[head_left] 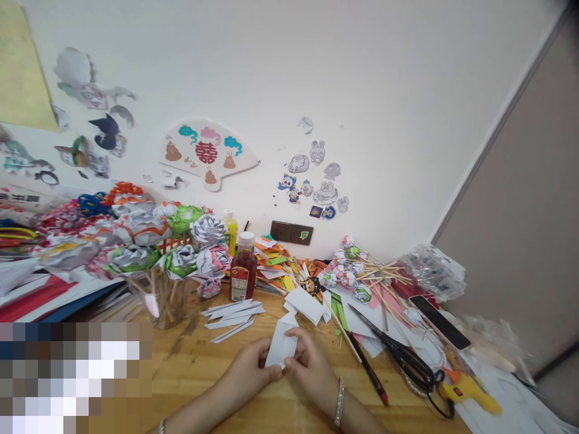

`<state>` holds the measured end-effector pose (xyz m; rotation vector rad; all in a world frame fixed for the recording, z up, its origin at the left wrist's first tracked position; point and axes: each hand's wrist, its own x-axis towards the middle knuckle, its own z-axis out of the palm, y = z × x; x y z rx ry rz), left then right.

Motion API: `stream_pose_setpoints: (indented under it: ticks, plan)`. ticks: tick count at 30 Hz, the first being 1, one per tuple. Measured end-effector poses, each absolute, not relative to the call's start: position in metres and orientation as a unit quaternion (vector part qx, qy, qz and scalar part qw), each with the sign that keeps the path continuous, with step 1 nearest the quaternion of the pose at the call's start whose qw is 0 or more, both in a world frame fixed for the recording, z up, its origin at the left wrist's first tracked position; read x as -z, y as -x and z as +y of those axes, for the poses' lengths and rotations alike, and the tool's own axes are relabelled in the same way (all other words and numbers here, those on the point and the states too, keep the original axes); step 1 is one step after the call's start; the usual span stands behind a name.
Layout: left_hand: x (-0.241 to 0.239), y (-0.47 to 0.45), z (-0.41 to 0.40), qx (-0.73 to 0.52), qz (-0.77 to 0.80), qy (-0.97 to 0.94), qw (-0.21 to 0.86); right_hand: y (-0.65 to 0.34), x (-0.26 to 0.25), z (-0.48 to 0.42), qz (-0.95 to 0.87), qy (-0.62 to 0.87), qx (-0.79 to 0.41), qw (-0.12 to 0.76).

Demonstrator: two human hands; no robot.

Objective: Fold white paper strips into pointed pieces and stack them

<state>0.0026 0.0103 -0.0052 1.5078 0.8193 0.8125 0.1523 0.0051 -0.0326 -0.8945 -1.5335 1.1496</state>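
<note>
- I see the white paper (281,343) low in the middle of the view, held just above the table (203,380), with its top corner pointing away from me.
- My left hand (251,369) has its fingers pinching the paper's lower left edge. My right hand (313,363) pinches the lower right edge, thumb on top as far as I can tell.
- The work looks like a fold or crease at the bottom of the paper. I cannot see the crease line itself, because the fingers cover it.
- To do it well, I judge that both pinches should sit level with each other, so the edges meet before any pressing. The crease would then be run outward from the middle with a thumb.
- The paper is thin and will skew easily, so light, even pressure suits it better than a hard squeeze.
- Just beyond the fingers lie white strips (233,313) and a red bottle (243,272). I would stay clear of both.
- To the right of the fingers, near but not touching, lie a red pen (368,374) and scissors (402,355), with a yellow glue gun (470,390) farther right.
- Far left beyond the fingers stand paper flowers (176,259).
</note>
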Motion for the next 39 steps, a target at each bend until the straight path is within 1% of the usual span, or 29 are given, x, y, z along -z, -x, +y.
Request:
stream_pose_setpoints:
  ticks: [3, 8, 10, 13, 16, 19, 23, 26, 30, 33, 36, 39]
  plan:
    - [0.007, -0.002, 0.012, -0.357, 0.378, -0.636, 0.570, -0.153, 0.029, 0.006, -0.624, 0.373, -0.475, 0.496]
    - [0.001, -0.001, 0.015, -0.404, 0.436, -0.628, 0.503, -0.154, 0.024, 0.006, -0.629, 0.379, -0.448, 0.509]
    - [-0.002, 0.000, 0.015, -0.422, 0.443, -0.622, 0.488, -0.156, 0.021, 0.006, -0.624, 0.393, -0.406, 0.540]
    - [-0.003, 0.000, 0.016, -0.406, 0.451, -0.628, 0.487, -0.161, 0.017, 0.007, -0.591, 0.421, -0.341, 0.597]
    - [0.000, 0.000, 0.016, -0.367, 0.467, -0.638, 0.490, -0.165, 0.012, 0.008, -0.570, 0.428, -0.337, 0.615]
    - [0.003, 0.001, 0.019, -0.378, 0.468, -0.617, 0.506, -0.164, 0.011, 0.006, -0.587, 0.413, -0.346, 0.604]
    - [0.000, 0.007, 0.024, -0.434, 0.459, -0.554, 0.542, -0.158, 0.017, 0.004, -0.635, 0.430, -0.355, 0.535]
    - [-0.003, 0.010, 0.025, -0.442, 0.466, -0.541, 0.543, -0.156, 0.018, 0.001, -0.676, 0.428, -0.339, 0.494]
    - [-0.003, 0.008, 0.023, -0.428, 0.445, -0.568, 0.545, -0.160, 0.016, 0.000, -0.685, 0.407, -0.354, 0.489]
    - [0.000, 0.004, 0.021, -0.407, 0.423, -0.590, 0.555, -0.161, 0.019, 0.001, -0.666, 0.378, -0.413, 0.492]
    - [0.002, 0.002, 0.019, -0.382, 0.408, -0.606, 0.566, -0.159, 0.024, 0.002, -0.653, 0.369, -0.463, 0.472]
    - [-0.002, 0.001, 0.016, -0.364, 0.411, -0.637, 0.542, -0.154, 0.026, 0.003, -0.645, 0.388, -0.469, 0.462]
